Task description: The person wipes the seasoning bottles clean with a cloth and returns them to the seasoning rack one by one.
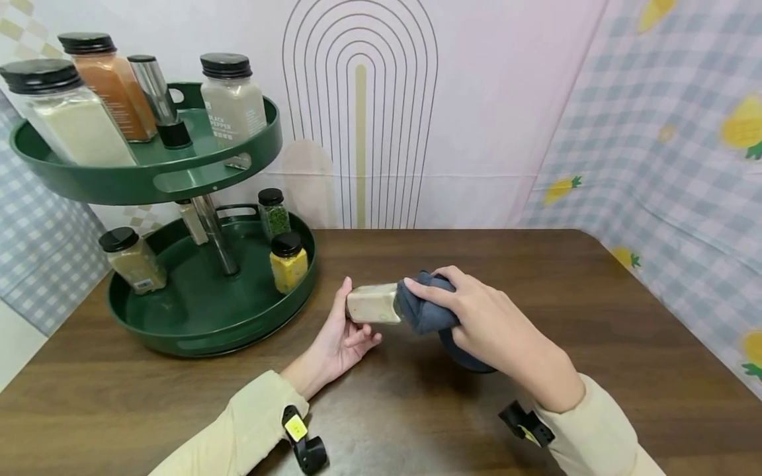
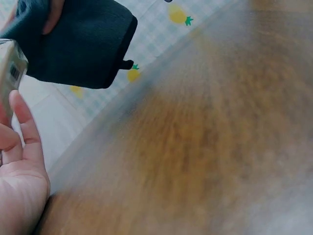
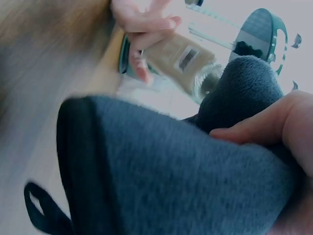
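Observation:
A spice jar of pale powder [image 1: 372, 305] lies on its side in the air above the table. My left hand [image 1: 333, 349] holds it by the base end, thumb on top and some fingers below. Around its other end, a dark blue-grey cloth [image 1: 424, 309] is bunched, so the lid is hidden. My right hand [image 1: 488, 320] grips the cloth from above, and a loose part of it hangs below. In the right wrist view, a label shows on the jar [image 3: 178, 61], and the cloth [image 3: 151, 166] has a small loop at its corner.
A two-tier green rack [image 1: 208, 337] stands on the wooden table [image 1: 565, 297] at left. Its upper tray bears larger jars [image 1: 235, 99] and a metal cylinder [image 1: 157, 92]; smaller jars, including a yellow one [image 1: 288, 264], stand below. Patterned cloth [image 1: 667, 165] hangs behind and at right.

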The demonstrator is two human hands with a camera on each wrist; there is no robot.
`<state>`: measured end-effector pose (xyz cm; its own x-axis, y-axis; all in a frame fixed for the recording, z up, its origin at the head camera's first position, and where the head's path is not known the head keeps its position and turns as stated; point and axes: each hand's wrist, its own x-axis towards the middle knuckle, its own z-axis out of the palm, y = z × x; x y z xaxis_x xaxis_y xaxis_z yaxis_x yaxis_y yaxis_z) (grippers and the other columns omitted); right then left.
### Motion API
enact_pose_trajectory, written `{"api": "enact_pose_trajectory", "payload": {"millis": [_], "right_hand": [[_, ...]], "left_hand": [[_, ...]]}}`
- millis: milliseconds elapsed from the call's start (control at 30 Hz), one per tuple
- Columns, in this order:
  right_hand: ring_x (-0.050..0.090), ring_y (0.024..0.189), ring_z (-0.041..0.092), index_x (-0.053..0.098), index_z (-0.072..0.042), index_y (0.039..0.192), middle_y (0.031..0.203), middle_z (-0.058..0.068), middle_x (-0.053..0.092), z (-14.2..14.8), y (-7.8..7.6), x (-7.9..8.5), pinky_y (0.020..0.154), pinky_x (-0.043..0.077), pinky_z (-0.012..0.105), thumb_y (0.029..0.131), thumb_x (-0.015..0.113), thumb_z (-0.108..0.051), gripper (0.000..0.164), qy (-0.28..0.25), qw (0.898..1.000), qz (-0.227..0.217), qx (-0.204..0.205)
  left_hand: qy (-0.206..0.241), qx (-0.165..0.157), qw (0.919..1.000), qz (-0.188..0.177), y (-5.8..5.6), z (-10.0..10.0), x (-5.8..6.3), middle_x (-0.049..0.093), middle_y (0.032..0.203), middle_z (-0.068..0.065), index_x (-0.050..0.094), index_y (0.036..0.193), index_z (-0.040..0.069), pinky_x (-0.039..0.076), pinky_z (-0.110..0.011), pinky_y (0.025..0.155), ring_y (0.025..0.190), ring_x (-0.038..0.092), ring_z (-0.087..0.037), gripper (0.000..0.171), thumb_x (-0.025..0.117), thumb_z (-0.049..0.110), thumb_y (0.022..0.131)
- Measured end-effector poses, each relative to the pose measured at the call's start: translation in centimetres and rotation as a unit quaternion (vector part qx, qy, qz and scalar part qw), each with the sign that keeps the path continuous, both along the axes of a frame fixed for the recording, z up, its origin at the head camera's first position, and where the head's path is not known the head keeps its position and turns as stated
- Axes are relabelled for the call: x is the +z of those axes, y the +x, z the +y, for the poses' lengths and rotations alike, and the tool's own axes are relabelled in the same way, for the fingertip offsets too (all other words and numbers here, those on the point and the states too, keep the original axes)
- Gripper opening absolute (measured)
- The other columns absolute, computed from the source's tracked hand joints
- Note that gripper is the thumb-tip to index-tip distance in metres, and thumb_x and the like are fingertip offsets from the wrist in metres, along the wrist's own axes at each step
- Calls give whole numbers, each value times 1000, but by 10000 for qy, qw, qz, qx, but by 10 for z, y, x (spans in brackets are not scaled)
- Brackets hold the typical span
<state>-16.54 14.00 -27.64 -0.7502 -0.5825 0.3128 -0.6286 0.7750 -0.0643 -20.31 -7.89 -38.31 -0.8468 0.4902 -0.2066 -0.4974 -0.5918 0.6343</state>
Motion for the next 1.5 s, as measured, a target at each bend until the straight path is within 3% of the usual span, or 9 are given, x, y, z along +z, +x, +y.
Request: {"api": "enact_pose_trajectory", "payload": {"millis": [333, 533, 733, 800, 900, 1067, 1167, 1300, 1500], "right_hand": [[60, 89, 24, 55, -26, 130, 118, 9, 53, -1, -2, -4, 64, 47, 33, 69, 61, 9, 71, 304, 9993, -203, -21], [54, 69, 16, 58, -27, 127, 112, 7, 55, 3, 2, 2, 57, 41, 27, 70, 58, 10, 69, 574, 9965, -600, 48], [52, 67, 12, 64, -27, 118, 112, 4, 56, 13, 7, 17, 58, 40, 25, 72, 53, 12, 61, 702, 9888, -1320, -8], [54, 68, 12, 65, -25, 113, 112, 3, 56, 17, 7, 21, 60, 42, 27, 73, 54, 11, 55, 607, 9912, -1175, -97], [58, 73, 17, 63, -23, 112, 111, 5, 56, 18, 7, 23, 62, 47, 33, 75, 57, 8, 49, 287, 9974, -587, -298], [61, 83, 24, 58, -24, 124, 117, 10, 54, 11, 3, 17, 61, 48, 38, 71, 58, 9, 62, -401, 9983, 245, -339], [61, 87, 25, 57, -24, 126, 120, 11, 52, 3, 2, 9, 64, 49, 37, 69, 59, 10, 67, -395, 9990, 206, -96], [61, 91, 25, 60, -21, 122, 118, 9, 53, -3, 3, 2, 69, 51, 37, 70, 61, 10, 60, -182, 9997, 97, 138], [61, 90, 24, 62, -20, 118, 116, 10, 53, -3, 3, 0, 69, 52, 36, 71, 63, 9, 55, -111, 9991, 296, 274]], "left_hand": [[99, 375, 9986, -373, -1, 0, 3, 57, 50, 4, 51, 91, 12, 50, -19, 59, 42, 53, -2, 54, 36, 63, 91], [123, 216, 9993, -271, -1, 0, 3, 57, 53, 3, 49, 98, 10, 51, -20, 61, 42, 53, -3, 54, 35, 62, 92], [126, 75, 9998, -136, -1, -1, 1, 57, 52, 3, 45, 105, 8, 51, -21, 62, 43, 53, -3, 53, 34, 59, 93], [159, 62, 9998, -120, -1, -1, 1, 57, 52, 3, 45, 105, 8, 51, -21, 63, 43, 53, -3, 53, 35, 59, 93], [138, 41, 9999, -88, -1, -1, 1, 58, 53, 3, 44, 106, 8, 51, -21, 63, 44, 54, -2, 52, 35, 58, 93], [-103, -79, 9999, 69, 0, -1, 1, 58, 51, 4, 43, 108, 7, 52, -22, 65, 45, 56, -1, 53, 35, 58, 94], [-228, -97, 9997, 89, 0, -1, 2, 57, 49, 4, 49, 101, 8, 52, -22, 66, 43, 55, -2, 52, 36, 58, 93], [-299, -60, 9995, 11, 1, 0, 3, 56, 48, 4, 52, 94, 11, 52, -22, 65, 41, 53, -2, 49, 38, 58, 93], [-342, -29, 9994, -48, 1, 0, 2, 55, 47, 4, 51, 94, 11, 52, -22, 66, 39, 50, -3, 50, 39, 59, 92]]}}
